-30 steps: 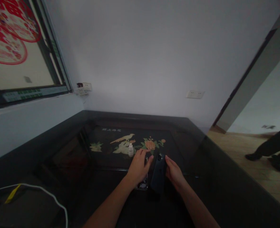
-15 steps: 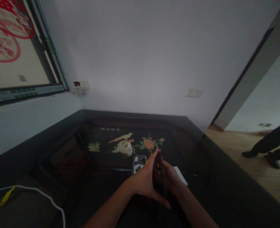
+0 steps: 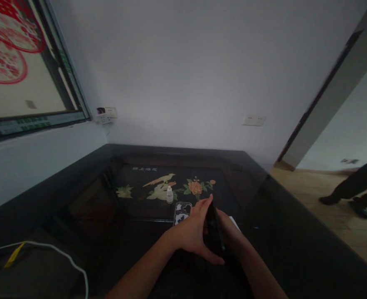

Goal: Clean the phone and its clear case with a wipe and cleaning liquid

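Observation:
A dark phone (image 3: 213, 232) stands on edge between my two hands, above the near part of a glossy black table (image 3: 133, 257). My left hand (image 3: 197, 232) grips it from the left, with fingers at the top edge and thumb at the bottom. Behind the phone, my right hand (image 3: 230, 230) supports it; most of its fingers are hidden. A phone case with a black and white pattern (image 3: 182, 209) lies just beyond my left hand, partly covered by it. Past the case stands a small clear bottle with a white cap (image 3: 170, 195). Something white and flat (image 3: 235, 223) shows beside my right hand.
A white cable (image 3: 57, 248) with a yellow tag (image 3: 14, 255) curves across the left front. Wall sockets (image 3: 254, 120) sit above the table's far edge. A window (image 3: 21, 62) is at the left. On the right, a person's legs (image 3: 354, 187) show on the floor.
The phone has turned slightly, so more of its dark flat face shows. Both hands have shifted a little with it, and my right hand now covers more of the white flat thing.

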Motion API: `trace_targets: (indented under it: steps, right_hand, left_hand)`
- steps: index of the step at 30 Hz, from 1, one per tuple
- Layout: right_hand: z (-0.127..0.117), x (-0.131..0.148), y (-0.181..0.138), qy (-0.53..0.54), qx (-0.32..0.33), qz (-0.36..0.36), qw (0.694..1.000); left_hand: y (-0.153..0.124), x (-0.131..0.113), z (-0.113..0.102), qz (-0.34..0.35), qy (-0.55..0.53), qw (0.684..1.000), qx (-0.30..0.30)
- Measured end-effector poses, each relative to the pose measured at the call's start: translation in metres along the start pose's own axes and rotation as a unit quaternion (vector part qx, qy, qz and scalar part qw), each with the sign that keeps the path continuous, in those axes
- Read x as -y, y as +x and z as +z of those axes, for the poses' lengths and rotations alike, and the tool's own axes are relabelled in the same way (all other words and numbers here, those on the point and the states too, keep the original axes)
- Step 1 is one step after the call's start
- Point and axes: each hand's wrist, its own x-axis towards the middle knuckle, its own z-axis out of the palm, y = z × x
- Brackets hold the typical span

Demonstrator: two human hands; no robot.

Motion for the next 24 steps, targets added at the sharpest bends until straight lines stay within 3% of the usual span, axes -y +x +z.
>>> trace_targets:
  steps: [4,8,13,24]
  right_hand:
    - [-0.016,-0.002,0.006,-0.006,-0.016,-0.015,1.000]
    - [-0.028,0.000,0.011,-0.003,-0.062,0.013,0.998]
    - [-0.033,-0.002,0.013,-0.082,-0.072,-0.022,0.994]
    - [-0.049,-0.019,0.028,-0.271,-0.099,-0.078,0.954]
  left_hand:
    - [0.007,-0.003,-0.004,0.012,0.076,0.997,-0.005]
    - [0.015,-0.003,-0.008,0.037,0.134,0.990,0.007]
    - [0.025,0.009,-0.005,0.012,0.161,0.987,0.020]
    - [0.039,0.021,-0.002,-0.053,0.308,0.941,0.133]
